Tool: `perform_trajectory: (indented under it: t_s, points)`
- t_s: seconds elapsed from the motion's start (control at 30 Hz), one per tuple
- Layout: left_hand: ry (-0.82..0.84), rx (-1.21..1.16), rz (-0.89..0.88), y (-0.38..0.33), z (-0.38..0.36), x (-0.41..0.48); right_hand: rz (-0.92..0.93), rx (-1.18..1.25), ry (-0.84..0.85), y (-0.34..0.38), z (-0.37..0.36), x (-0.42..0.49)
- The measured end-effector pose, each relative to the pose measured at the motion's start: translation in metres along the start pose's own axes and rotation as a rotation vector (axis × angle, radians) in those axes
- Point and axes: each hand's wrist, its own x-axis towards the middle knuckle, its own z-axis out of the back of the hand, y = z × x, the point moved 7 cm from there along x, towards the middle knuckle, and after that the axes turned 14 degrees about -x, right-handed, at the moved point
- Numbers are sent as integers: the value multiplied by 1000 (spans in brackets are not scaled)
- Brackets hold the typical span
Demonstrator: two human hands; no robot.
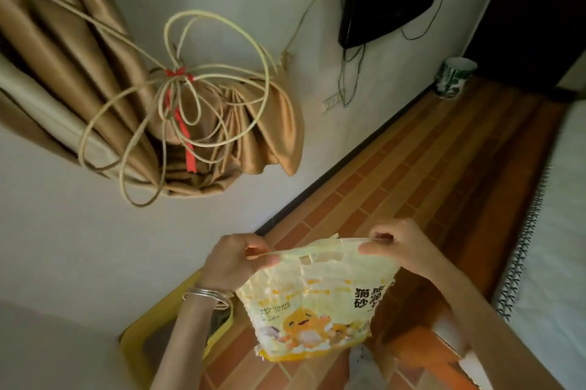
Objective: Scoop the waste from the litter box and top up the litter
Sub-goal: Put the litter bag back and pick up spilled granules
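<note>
Can make out only a yellow corner of the litter box (146, 326); inside hidden behind the left forearm (187, 335). Cannot read the small print on the litter bag (304, 304): blurred. Cut by frame edges: bed (558, 231) right, curtain (47, 56) left.

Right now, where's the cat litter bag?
Head view, lower centre: the cat litter bag is held up above the brick-pattern floor, left hand and right hand pinching its top edge, just right of the yellow litter box.
</note>
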Motion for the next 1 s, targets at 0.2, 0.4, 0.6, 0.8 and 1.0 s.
perform_trajectory:
  t_s: [0.2,0.4,0.6,0.8,1.0]
  points:
    - [63,10,-42,-40,-45,81,-48,6,-49,-67,48,26]
    - [62,-78,-114,-101,-88,163,-91,-29,-84,-139,114,66]
    - [87,-49,-145,-141,-127,235,-95,-39,-145,-196,171,97]
    - [115,-27,-194,-177,-152,296,-109,-86,-203,-238,215,123]
    - [146,10,-240,-207,-166,365,-162,-140,-269,-276,250,160]
